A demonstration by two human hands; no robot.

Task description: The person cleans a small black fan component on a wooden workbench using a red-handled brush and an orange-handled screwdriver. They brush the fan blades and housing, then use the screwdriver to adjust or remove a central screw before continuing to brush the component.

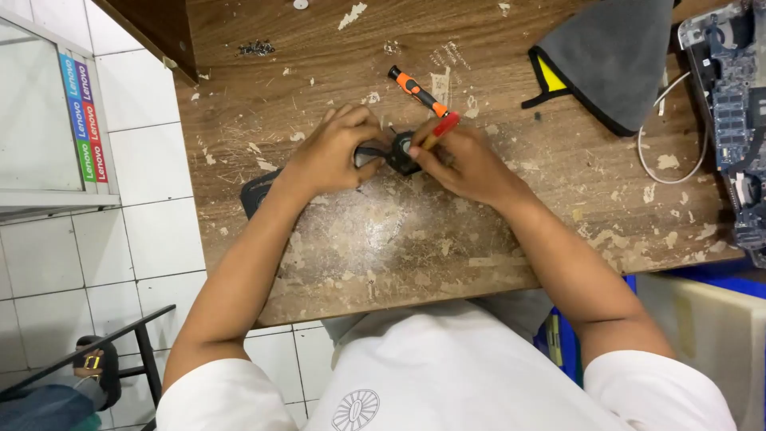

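Near the middle of a worn wooden table [415, 239], a small black fan-like part [396, 153], pinned flat between both hands. Left hand [335, 150] curled closed over the part's left side, fingers wrapped down on it, apparently to keep it from turning. Right hand [459, 164] closed around a red-handled tool [440, 130], tip angled down into the part's hub; whether a screwdriver or a pick, too small to tell. Just beyond the hands, an orange-and-black screwdriver [416, 90], lying loose within easy reach. Further back, a little cluster of screws [256, 49], set well apart from the work, likely so as not to be scattered. At the far right, a grey cloth with yellow lining [614, 56], a white cable [666, 144] and an opened laptop chassis with bare circuit board [730, 96]. Partly under the left wrist, a dark flat piece [257, 194] at the table's edge.
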